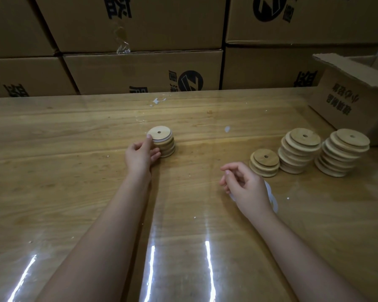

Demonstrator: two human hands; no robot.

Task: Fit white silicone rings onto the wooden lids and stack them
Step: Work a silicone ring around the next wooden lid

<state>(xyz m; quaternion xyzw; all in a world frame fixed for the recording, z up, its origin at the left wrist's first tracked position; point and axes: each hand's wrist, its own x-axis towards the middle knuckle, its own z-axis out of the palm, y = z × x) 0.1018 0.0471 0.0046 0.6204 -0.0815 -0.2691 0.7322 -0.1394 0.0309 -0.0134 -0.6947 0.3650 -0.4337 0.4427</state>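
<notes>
A person's two bare forearms are reaching out over a wooden table (pixel 63 153) that is lying under a glossy clear sheet.

The left hand (pixel 141 154) is gripping a small stack of lids (pixel 167 147) that is standing near the middle of the table. The thumb is pressing on the near left edge of the top lid (pixel 160 132), and the fingers are curling round the lower side of the stack. Thin white bands are showing between these lids, and the top lid is showing a small round hole.

The right hand (pixel 243 186) is hovering low over the table, well apart from the left, with its fingers loosely curled and its thumb and first finger nearly meeting. I cannot tell whether it is holding anything. A few white rings (pixel 272 196) are lying on the table, partly hidden under its wrist.

Just beyond the right hand, three stacks of plain wooden lids are standing in a row. The short stack (pixel 264 163) is standing nearest the hand, then the middle stack (pixel 299 152), then the tall stack (pixel 342 156) farthest right. The lids in both taller stacks are sitting unevenly.

An open cardboard box (pixel 347 99) is lying just behind the tall stack. Closed printed cartons (pixel 140 68) are forming a wall along the far edge of the table.
</notes>
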